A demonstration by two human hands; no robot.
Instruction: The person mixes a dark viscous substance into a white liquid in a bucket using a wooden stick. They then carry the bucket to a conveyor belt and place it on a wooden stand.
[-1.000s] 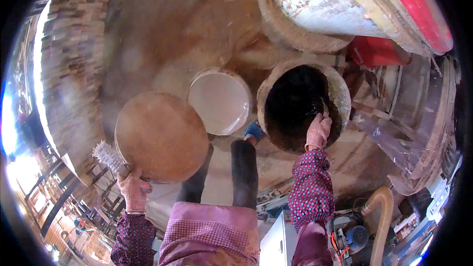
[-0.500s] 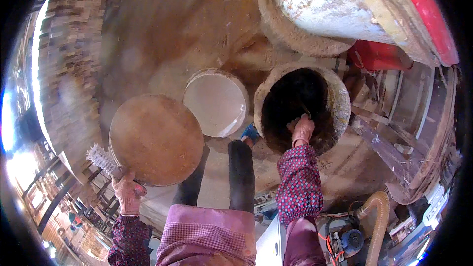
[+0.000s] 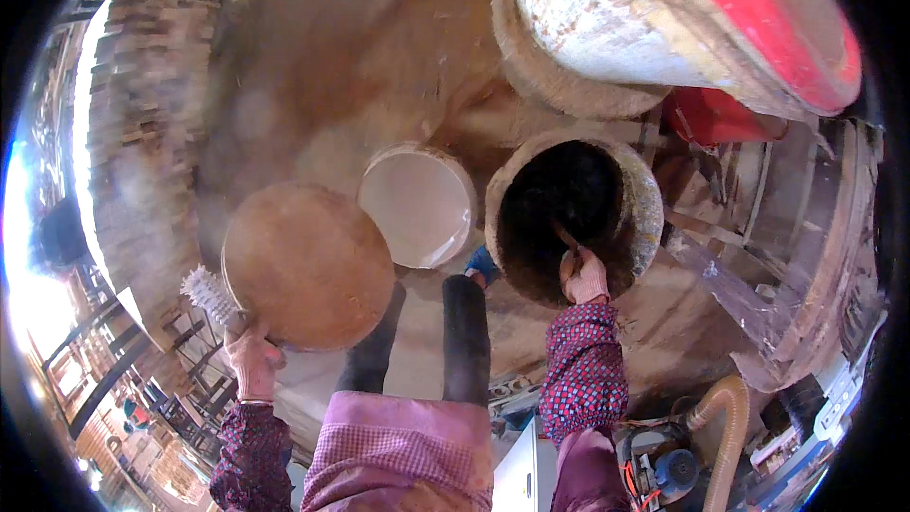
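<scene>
1. Stood right there watching: the person's left hand (image 3: 252,360), lower left of the frame, was wrapped around the edge of a big round brown disc (image 3: 308,265) and what looked like the handle of a white bristle brush (image 3: 210,294), which poked out to the upper left of the hand. Fingers were closed tight on both.
2. The right hand (image 3: 582,275), a bit right of centre, sat on the lower rim of a dark, deep pot (image 3: 569,218), fingers curled over the edge. A thin dark stick seemed to run from that hand into the pot, but I couldn't tell whether it was actually gripped, way too dark in there.
3. Between disc and pot, near the middle of the frame, sat a pale round bucket (image 3: 419,204), touched by neither hand.
4. Handling guess: the disc looked stiff, flat and fairly light, since one hand held it up by the rim. Probably dusty, so slippy-ish; the edge is really the only place to grab it.
5. The pot looked thick-walled, rough and heavy, with a crusty rim. I'd take it by the rim with both hands, and it might chip.
6. Upper right: a huge white and red drum (image 3: 682,19). Lower right: a tan ribbed hose (image 3: 725,427).
</scene>
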